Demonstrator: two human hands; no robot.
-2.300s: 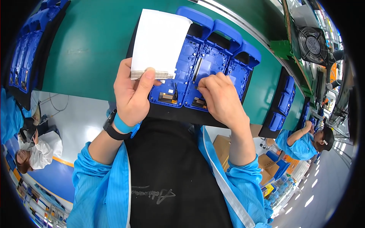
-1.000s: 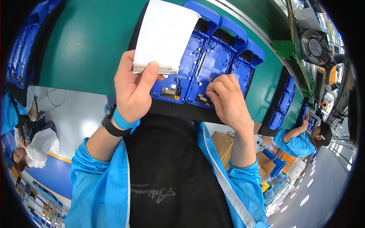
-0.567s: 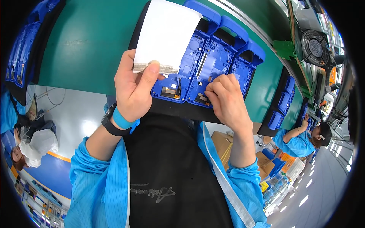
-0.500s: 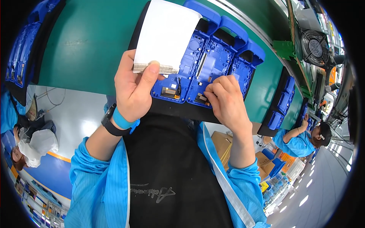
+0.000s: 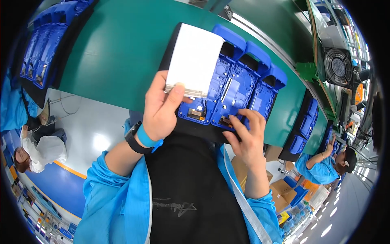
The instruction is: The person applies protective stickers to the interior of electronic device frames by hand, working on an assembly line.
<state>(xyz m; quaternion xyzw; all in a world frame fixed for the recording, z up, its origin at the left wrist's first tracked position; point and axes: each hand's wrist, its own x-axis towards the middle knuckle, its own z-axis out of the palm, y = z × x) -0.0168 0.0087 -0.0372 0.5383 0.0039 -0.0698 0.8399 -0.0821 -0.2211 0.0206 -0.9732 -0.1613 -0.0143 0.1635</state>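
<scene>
Left hand [image 5: 162, 107] closed on a white stack of sheets [image 5: 193, 61], thumb clamped across its lower edge, stack held over the left end of the blue moulded fixture [image 5: 243, 87]. Right hand [image 5: 245, 136] holds nothing, fingers curled, fingertips [image 5: 229, 118] pressing a small part at the fixture's near edge. Fixture sits on a black tray [image 5: 203, 132] at the near edge of the green desk [image 5: 118, 49]

Green work table [image 5: 118, 53] w/ more blue plastic trays at far left [image 5: 38, 44] and at right edge [image 5: 306, 126]. Black fan [image 5: 340, 67] upper right. Co-worker in blue smock [image 5: 321, 168] at right; cardboard boxes [image 5: 280, 187] on floor.
</scene>
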